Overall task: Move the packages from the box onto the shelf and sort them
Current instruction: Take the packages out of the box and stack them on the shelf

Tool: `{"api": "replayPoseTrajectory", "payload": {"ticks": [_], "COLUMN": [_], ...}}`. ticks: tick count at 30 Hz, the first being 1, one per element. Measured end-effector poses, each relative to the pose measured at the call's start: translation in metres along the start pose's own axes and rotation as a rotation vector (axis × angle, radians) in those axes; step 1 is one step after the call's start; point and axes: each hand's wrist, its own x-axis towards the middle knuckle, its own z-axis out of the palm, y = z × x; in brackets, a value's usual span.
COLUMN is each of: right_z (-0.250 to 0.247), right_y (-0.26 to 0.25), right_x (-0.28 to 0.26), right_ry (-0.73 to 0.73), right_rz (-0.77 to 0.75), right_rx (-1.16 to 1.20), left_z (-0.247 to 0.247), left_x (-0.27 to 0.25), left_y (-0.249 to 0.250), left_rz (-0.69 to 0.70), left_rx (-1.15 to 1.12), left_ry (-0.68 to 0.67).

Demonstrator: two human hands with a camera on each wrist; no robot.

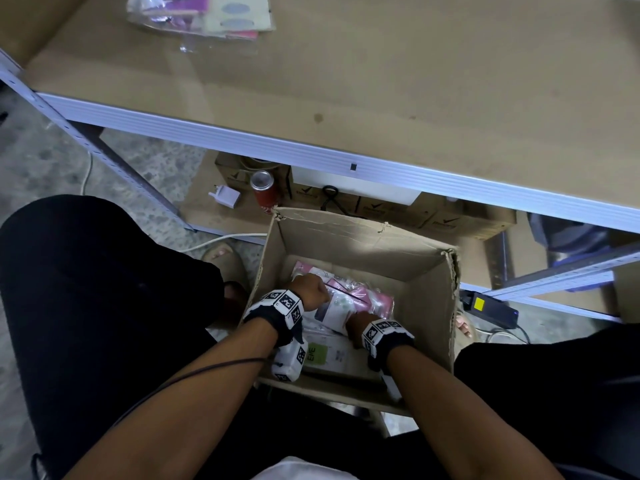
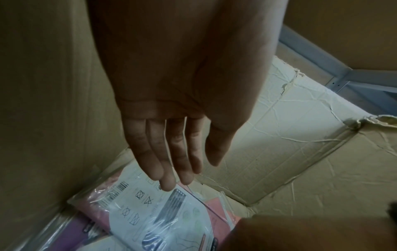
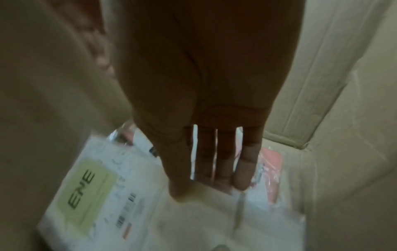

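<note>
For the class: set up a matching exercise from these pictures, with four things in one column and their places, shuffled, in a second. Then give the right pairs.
Things
1. red can
2. left hand
3. white plug
4. clear bags

Places
A. on the top shelf
B. inside the cardboard box
C. on the low board, next to the can
D. under the shelf, behind the box

Pairs: 1-D, 2-B, 3-C, 4-A

Clear-wrapped packages [image 1: 341,306], pink and white, lie flat and overlapping in the open cardboard box [image 1: 429,271] (a few already on the shelf [image 1: 381,81]).
</note>
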Motion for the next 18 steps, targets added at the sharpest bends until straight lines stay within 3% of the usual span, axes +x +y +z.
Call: {"api": "replayPoseTrajectory", "payload": {"ticks": [9, 14, 18], "right_z": [-0.037, -0.048, -0.057], "right_y": [0.028, 0.042, 0.043], "right_x": [-0.012, -0.025, -0.038], "right_ry": [0.160, 0.208, 0.338], "right_rz": [-0.023, 0.080, 0.140], "right_rx": [0.034, 0.147, 0.184], "left_z": [0.011, 0.015, 0.023], "left_x": [0.012, 0.020, 0.025], "left_y": [-0.010, -0.018, -0.017], "left_rz": [-0.068, -0.111, -0.080], "left_rx": [0.213, 0.288, 0.410], "left_ry": [0.043, 0.042, 0.031]}}
